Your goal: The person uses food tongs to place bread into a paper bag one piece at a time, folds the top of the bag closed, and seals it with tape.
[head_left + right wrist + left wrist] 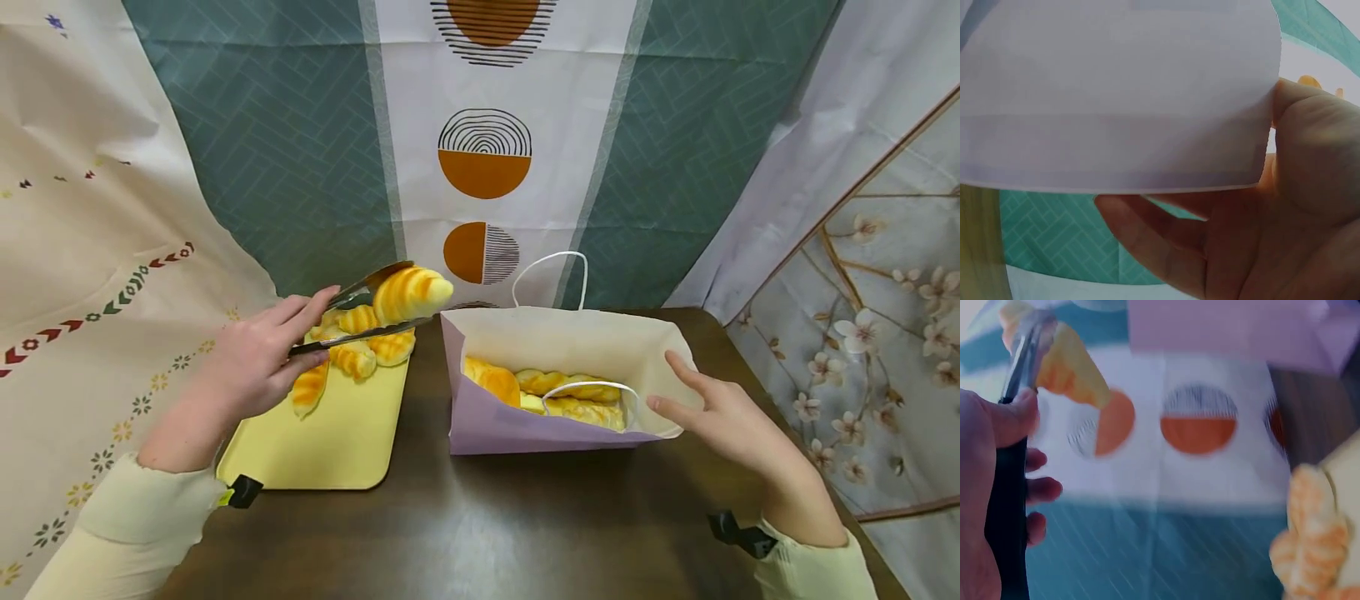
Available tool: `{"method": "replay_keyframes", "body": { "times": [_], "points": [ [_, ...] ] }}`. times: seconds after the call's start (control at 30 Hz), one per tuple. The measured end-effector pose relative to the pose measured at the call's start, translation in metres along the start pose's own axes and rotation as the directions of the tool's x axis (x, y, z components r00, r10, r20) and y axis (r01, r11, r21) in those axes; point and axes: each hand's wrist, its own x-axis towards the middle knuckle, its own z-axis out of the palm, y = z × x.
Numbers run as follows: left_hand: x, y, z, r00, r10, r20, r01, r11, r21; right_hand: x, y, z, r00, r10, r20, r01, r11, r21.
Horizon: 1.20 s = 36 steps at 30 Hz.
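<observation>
the left hand gripped a pair of tongs by the black handle, its fingers curled round it. between the tongs' ends sat a striped croissant, held up over the far right part of the yellow tray, just left of the purple paper bag. more croissants lay bunched at the tray's far end. the right hand was at the bag's right side, thumb and fingers apart, touching its rim. inside the bag lay several breads. bag and tray rested on the dark bench.
</observation>
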Motion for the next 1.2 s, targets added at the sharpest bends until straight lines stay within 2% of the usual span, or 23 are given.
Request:
{"method": "replay_keyframes", "body": {
  "times": [0.23, 0.47, 0.57, 0.8, 1.03, 1.2],
  "points": [
    [0.028, 0.049, -0.003, 0.999, 0.021, 0.047, -0.022, 0.999, 0.025, 0.002, -0.005, 0.002, 0.999, 0.029, 0.029, -0.028, 1.000, -0.007],
    [0.051, 0.087, 0.000, 0.986, -0.063, 0.155, 0.064, 0.998, -0.005, 0.003, -0.009, -0.001, 0.998, 0.048, 0.047, -0.048, 0.999, -0.013],
    [0.062, 0.100, 0.001, 0.980, -0.071, 0.187, 0.074, 0.997, -0.012, 0.003, -0.010, -0.001, 0.997, 0.054, 0.052, -0.054, 0.999, -0.003],
    [0.091, 0.120, 0.012, 0.977, 0.026, 0.213, -0.023, 1.000, -0.017, 0.005, -0.009, -0.001, 0.998, 0.050, 0.050, -0.051, 0.999, 0.010],
    [0.119, 0.136, 0.021, 0.939, 0.040, 0.342, -0.057, 0.998, 0.038, 0.010, -0.009, -0.004, 0.997, 0.043, 0.058, -0.044, 0.999, 0.012],
    [0.135, 0.144, 0.027, 0.926, 0.058, 0.372, -0.094, 0.992, 0.081, 0.011, -0.009, -0.004, 0.997, 0.041, 0.062, -0.042, 0.999, 0.014]
  ]
}}
